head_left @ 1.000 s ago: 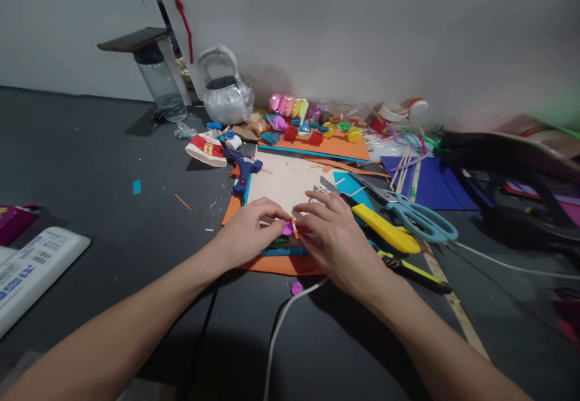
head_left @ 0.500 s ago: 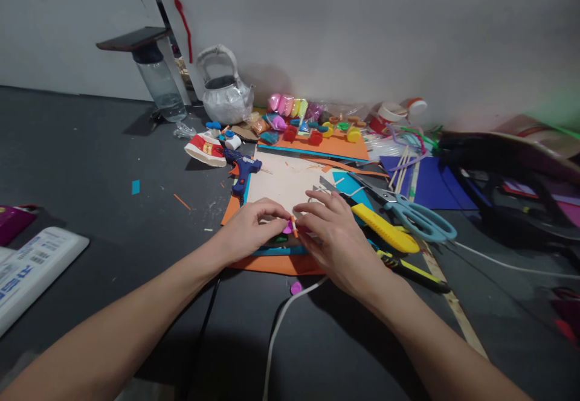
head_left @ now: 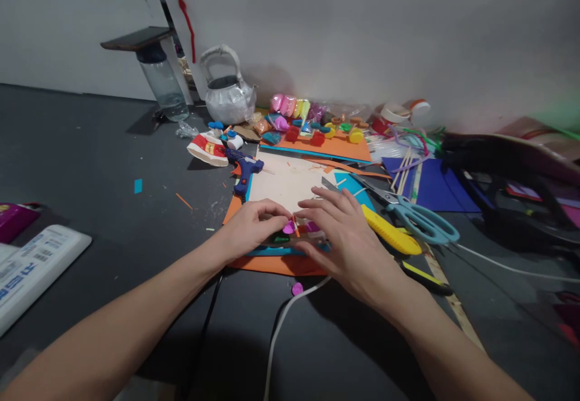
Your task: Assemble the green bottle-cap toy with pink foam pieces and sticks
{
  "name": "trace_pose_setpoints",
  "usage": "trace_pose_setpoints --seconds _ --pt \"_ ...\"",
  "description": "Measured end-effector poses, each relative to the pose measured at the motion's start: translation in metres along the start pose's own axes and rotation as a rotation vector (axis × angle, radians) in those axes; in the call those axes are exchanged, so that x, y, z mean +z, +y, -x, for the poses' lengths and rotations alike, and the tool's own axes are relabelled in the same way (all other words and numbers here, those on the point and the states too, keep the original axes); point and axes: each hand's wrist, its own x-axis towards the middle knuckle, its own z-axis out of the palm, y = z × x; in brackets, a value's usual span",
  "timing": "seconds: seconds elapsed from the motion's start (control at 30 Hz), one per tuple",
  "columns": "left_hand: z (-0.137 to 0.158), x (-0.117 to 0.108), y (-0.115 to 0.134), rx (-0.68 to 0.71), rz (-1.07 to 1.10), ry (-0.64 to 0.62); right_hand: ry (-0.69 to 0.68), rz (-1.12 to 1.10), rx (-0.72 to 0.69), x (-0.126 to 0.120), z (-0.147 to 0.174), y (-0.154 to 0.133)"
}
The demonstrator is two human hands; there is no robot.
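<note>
My left hand [head_left: 247, 227] is closed, thumb and forefinger pinched on a small purple disc [head_left: 289, 227]. Right beside that disc stands a short thin orange-and-white stick [head_left: 296, 227]. My right hand [head_left: 353, 241] hovers just to the right, its fingers spread and its thumb apart from them. Between its thumb and fingers another purple piece [head_left: 312, 226] shows, seemingly not gripped. Under both hands lie a pale sheet [head_left: 283, 180] and orange foam sheets [head_left: 272, 264]. A loose purple disc [head_left: 297, 289] rests on the dark table in front.
Left of the pale sheet lies a blue glue gun [head_left: 247, 168]. Blue-handled scissors [head_left: 421, 217], a yellow cutter [head_left: 392, 232] and a black-yellow cutter [head_left: 426, 277] lie to the right. Behind are a kettle [head_left: 229, 102], a bottle [head_left: 163, 87] and colourful clay packs [head_left: 290, 105]. A white cable [head_left: 278, 328] crosses the front.
My right hand has drawn back to the right, its thumb and fingers opening away from the stick and uncovering a purple piece. My left hand keeps its pinch in place.
</note>
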Motion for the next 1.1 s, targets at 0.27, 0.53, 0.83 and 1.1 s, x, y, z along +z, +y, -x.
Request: trace_pose_setpoints --seconds 0.27,0.53,0.83,1.1 --pt "0.002 -0.001 0.002 -0.042 0.011 -0.015 0.070 -0.016 -0.055 0.010 -0.003 0.004" --pt "0.000 -0.002 0.002 -0.026 0.003 -0.003 0.054 -0.019 -0.033 0.009 -0.003 0.003" --pt "-0.004 -0.002 -0.003 0.026 -0.035 0.000 0.045 -0.019 -0.036 0.009 -0.004 0.003" --pt "0.006 -0.014 -0.001 0.095 -0.152 -0.129 0.039 -0.027 -0.026 0.008 -0.005 0.004"
